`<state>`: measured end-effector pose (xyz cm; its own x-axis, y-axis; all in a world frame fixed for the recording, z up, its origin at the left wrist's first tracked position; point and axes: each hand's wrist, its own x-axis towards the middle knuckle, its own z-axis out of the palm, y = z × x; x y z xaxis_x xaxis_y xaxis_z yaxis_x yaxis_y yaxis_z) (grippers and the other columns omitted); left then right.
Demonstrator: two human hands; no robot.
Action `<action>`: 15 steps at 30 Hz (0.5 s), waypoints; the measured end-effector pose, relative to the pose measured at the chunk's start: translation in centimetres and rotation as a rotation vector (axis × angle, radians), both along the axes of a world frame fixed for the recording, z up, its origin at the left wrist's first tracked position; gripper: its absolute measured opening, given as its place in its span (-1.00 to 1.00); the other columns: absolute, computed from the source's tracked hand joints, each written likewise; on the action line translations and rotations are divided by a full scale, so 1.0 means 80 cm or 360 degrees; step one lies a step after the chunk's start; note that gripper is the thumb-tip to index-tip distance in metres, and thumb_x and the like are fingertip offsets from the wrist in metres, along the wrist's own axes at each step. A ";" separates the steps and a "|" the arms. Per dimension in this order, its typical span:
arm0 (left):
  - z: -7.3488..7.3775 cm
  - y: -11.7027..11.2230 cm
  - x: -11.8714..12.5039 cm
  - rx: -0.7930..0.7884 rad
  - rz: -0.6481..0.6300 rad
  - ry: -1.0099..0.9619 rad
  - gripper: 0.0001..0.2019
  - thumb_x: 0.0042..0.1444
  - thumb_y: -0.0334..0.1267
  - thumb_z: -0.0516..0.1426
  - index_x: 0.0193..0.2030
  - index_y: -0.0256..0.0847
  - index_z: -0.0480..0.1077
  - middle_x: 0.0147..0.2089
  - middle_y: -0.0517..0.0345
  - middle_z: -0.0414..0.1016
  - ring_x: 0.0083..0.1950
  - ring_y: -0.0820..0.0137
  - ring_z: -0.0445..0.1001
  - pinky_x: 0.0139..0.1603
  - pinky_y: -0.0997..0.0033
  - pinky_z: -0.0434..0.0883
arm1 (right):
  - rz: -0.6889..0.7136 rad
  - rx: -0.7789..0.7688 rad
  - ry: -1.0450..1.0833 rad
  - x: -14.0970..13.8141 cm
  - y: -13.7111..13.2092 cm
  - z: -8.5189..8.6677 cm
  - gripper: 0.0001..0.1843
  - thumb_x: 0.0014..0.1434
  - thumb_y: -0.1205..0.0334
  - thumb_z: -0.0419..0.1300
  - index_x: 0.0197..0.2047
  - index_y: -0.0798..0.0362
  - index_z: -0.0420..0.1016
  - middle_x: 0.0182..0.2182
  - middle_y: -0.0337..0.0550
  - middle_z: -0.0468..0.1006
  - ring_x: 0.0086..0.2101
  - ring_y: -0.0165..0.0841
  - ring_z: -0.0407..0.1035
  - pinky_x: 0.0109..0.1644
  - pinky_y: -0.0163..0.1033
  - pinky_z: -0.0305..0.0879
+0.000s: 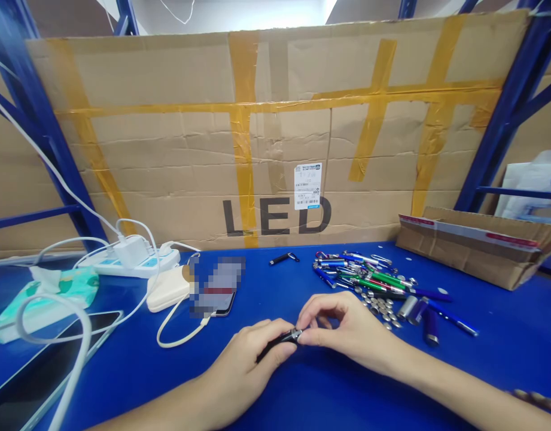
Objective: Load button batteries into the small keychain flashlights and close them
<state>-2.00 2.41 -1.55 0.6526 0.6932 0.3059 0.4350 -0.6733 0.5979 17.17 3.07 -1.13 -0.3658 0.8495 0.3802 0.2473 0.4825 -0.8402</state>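
Note:
A small black penlight lies in my left hand, gripped between thumb and fingers and pointing up to the right. Its silvery end meets the thumb and index fingertips of my right hand, which pinch there. Whether a separate small part sits in that pinch is too small to tell. Just beyond my right hand lies a pile of button cells. Behind them is a heap of metal penlights in blue, green, red and silver, some with clips. Another black penlight with a clip lies apart near the cardboard.
On the left are a tissue pack, a tablet, a power strip, a cream power bank and a cabled phone. A cardboard tray stands back right. A large cardboard panel closes the blue table's rear.

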 end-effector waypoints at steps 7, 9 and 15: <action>0.001 -0.001 -0.001 0.0097 0.0017 0.0051 -0.82 0.26 -0.29 -0.06 -0.20 -0.17 0.36 -0.26 0.23 0.47 -0.24 0.43 0.42 -0.24 0.57 0.26 | -0.0048 0.0530 -0.0263 0.004 -0.004 0.000 -0.76 0.05 0.09 0.24 -0.45 0.11 0.52 -0.49 -0.19 0.49 -0.50 -0.48 0.28 -0.43 -0.39 0.20; -0.003 -0.001 -0.002 0.0192 0.0013 0.0101 -0.83 0.26 -0.30 -0.06 -0.22 -0.16 0.34 -0.29 0.23 0.47 -0.27 0.43 0.43 -0.27 0.57 0.27 | 0.0007 0.0865 -0.0461 0.007 -0.007 -0.001 -0.78 0.14 0.15 0.16 -0.40 0.12 0.50 -0.47 -0.17 0.47 -0.46 -0.47 0.30 -0.39 -0.38 0.21; -0.015 -0.003 -0.007 0.0510 -0.0083 0.0358 -0.80 0.26 -0.32 -0.10 -0.24 -0.16 0.33 -0.33 0.16 0.47 -0.32 0.39 0.43 -0.30 0.53 0.31 | 0.0023 0.1559 -0.1220 0.011 -0.014 -0.006 -0.67 0.28 0.33 -0.09 -0.41 0.11 0.43 -0.53 -0.19 0.36 -0.52 -0.43 0.16 -0.44 -0.30 0.07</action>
<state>-2.52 2.19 -2.75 0.7597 0.5501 0.3469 0.4916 -0.8350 0.2474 18.03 1.93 -1.60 -0.7802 0.3226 0.5358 0.5041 0.8315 0.2334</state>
